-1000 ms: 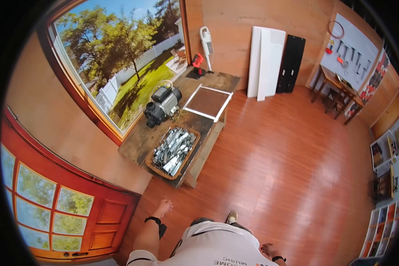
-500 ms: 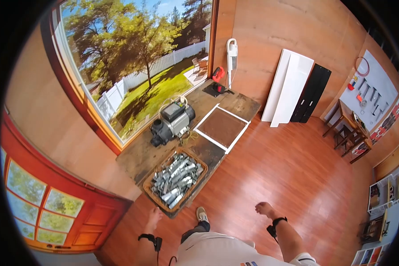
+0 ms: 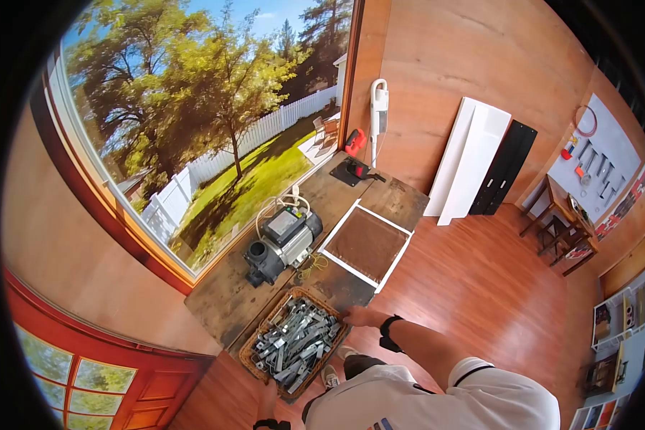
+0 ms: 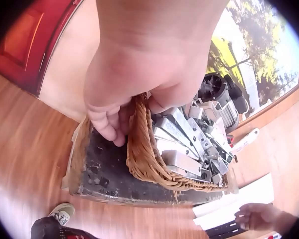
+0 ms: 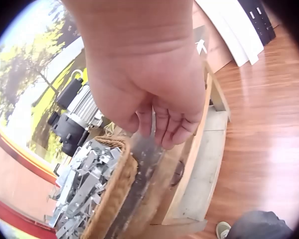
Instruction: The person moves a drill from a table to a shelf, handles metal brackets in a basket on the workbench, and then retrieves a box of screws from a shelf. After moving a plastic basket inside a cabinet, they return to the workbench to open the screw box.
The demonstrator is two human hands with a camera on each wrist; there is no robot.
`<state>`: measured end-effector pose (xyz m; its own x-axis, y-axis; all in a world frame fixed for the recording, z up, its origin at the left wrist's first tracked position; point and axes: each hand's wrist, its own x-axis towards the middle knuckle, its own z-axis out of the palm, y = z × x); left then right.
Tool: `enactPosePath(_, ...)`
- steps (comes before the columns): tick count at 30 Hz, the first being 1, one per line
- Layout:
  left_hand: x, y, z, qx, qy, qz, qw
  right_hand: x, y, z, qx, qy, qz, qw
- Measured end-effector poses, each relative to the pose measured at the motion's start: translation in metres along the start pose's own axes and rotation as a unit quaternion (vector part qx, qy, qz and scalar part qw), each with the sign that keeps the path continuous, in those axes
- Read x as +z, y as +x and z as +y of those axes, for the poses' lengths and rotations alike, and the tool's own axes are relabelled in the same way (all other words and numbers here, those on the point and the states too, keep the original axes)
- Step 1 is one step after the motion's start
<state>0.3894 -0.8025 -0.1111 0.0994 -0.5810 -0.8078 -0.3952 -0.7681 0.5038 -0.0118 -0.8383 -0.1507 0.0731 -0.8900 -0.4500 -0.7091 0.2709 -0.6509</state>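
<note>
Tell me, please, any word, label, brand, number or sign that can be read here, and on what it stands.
No text can be read in any view.
White shirt: coloured print, cut off at the picture's edge; no letters readable.
Pump: any marking is too small to read.
Metal pieces and wicker basket: no readable lettering.

A pump (image 3: 291, 235) near a white-framed brown panel (image 3: 367, 245), white boards (image 3: 473, 158) beside black boards (image 3: 504, 168).
</note>
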Motion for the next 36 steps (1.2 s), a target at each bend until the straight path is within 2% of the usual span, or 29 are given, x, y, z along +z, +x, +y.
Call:
enactPosePath(1,0.004,0.047,-0.045,-0.002,-0.003,0.001,1.0,0.0,0.013,-0.001,-0.028,-0.002,-0.022,0.999)
enactPosePath(2,0.007,0.091,-0.092,0.09,-0.019,0.045,0.995,-0.002,0.023,-0.007,-0.029,-0.002,-0.026,0.999)
enactPosePath(3,0.014,0.129,-0.111,0.18,-0.032,0.089,0.979,-0.003,0.029,-0.015,-0.035,-0.005,-0.048,0.998)
enactPosePath(5,0.01,0.141,-0.127,0.177,0.002,0.095,0.98,-0.012,0.039,-0.028,-0.044,-0.004,-0.07,0.997)
enactPosePath(7,0.011,0.13,-0.115,0.172,0.043,0.099,0.979,-0.017,0.046,-0.035,-0.003,-0.001,-0.127,0.992)
enactPosePath(8,0.014,0.109,-0.104,0.134,0.012,0.119,0.984,-0.01,0.057,-0.024,-0.046,-0.02,-0.125,0.991)
enactPosePath(9,0.017,0.101,-0.098,0.095,-0.021,0.139,0.985,-0.016,0.062,-0.024,-0.046,-0.015,-0.127,0.991)
enactPosePath(10,0.018,0.094,-0.091,0.093,-0.017,0.142,0.985,-0.022,0.064,-0.024,-0.059,-0.038,-0.174,0.982)
enactPosePath(11,0.017,0.093,-0.095,0.128,-0.031,0.139,0.981,-0.028,0.065,-0.025,-0.073,-0.062,-0.22,0.971)
enactPosePath(12,0.018,0.096,-0.096,0.165,-0.047,0.136,0.976,-0.033,0.064,-0.026,-0.076,-0.06,-0.223,0.97)
enactPosePath(13,0.021,0.098,-0.095,0.163,-0.047,0.14,0.975,-0.036,0.061,-0.027,-0.082,-0.043,-0.213,0.973)
enactPosePath(15,0.03,0.104,-0.091,0.151,-0.062,0.138,0.977,-0.042,0.059,-0.029,-0.089,-0.028,-0.205,0.974)
enactPosePath(18,0.051,0.108,-0.092,0.126,-0.095,0.136,0.978,-0.045,0.069,-0.025,-0.083,-0.011,-0.252,0.964)
enactPosePath(19,0.06,0.106,-0.096,0.115,-0.109,0.138,0.978,-0.043,0.075,-0.02,-0.106,-0.012,-0.228,0.968)
enactPosePath(21,0.074,0.091,-0.115,0.085,-0.143,0.152,0.974,-0.033,0.085,-0.009,-0.139,-0.018,-0.226,0.964)
enactPosePath(23,0.084,0.069,-0.138,0.055,-0.181,0.177,0.966,-0.024,0.095,-0.001,-0.164,0.047,-0.158,0.973)
enactPosePath(24,0.089,0.059,-0.148,0.042,-0.198,0.188,0.961,-0.033,0.094,-0.013,-0.174,0.043,-0.175,0.968)
enactPosePath(25,0.095,0.048,-0.158,0.029,-0.216,0.197,0.956,-0.045,0.097,-0.024,-0.147,0.022,-0.204,0.968)
enactPosePath(26,0.106,0.031,-0.148,0.002,-0.154,0.238,0.959,-0.058,0.098,-0.036,-0.12,-0.001,-0.233,0.965)
enactPosePath(27,0.114,0.003,-0.101,-0.031,-0.095,0.278,0.955,-0.061,0.105,-0.039,-0.112,0.01,-0.259,0.959)
enactPosePath(28,0.115,0.007,-0.098,-0.026,-0.012,0.269,0.963,-0.06,0.11,-0.043,-0.111,0.016,-0.291,0.95)
enactPosePath(29,0.114,0.014,-0.107,-0.035,0.061,0.268,0.961,-0.053,0.113,-0.034,-0.158,0.051,-0.279,0.946)
enactPosePath(30,0.123,0.015,-0.107,0.009,0.043,0.304,0.952,-0.046,0.12,-0.022,-0.212,0.088,-0.283,0.931)
enactPosePath(31,0.127,0.027,-0.123,0.143,0.19,0.321,0.917,-0.051,0.12,-0.023,-0.264,0.172,-0.323,0.893)
enactPosePath(32,0.132,0.014,-0.099,0.059,0.164,0.31,0.935,-0.044,0.128,-0.019,-0.31,0.11,-0.298,0.896)
enactPosePath(33,0.119,-0.033,-0.041,-0.012,0.32,0.262,0.91,-0.052,0.125,-0.031,-0.235,0.086,-0.379,0.891)
enactPosePath(34,0.139,0.024,-0.109,0.082,0.27,0.346,0.895,-0.034,0.139,-0.011,-0.265,0.07,-0.348,0.896)
enactPosePath(35,0.137,0.025,-0.099,-0.046,0.06,0.325,0.943,-0.048,0.127,-0.034,-0.155,-0.072,-0.316,0.933)
enactPosePath(36,0.13,0.009,-0.077,-0.085,0.018,0.335,0.938,-0.052,0.116,-0.052,-0.089,-0.043,-0.342,0.935)
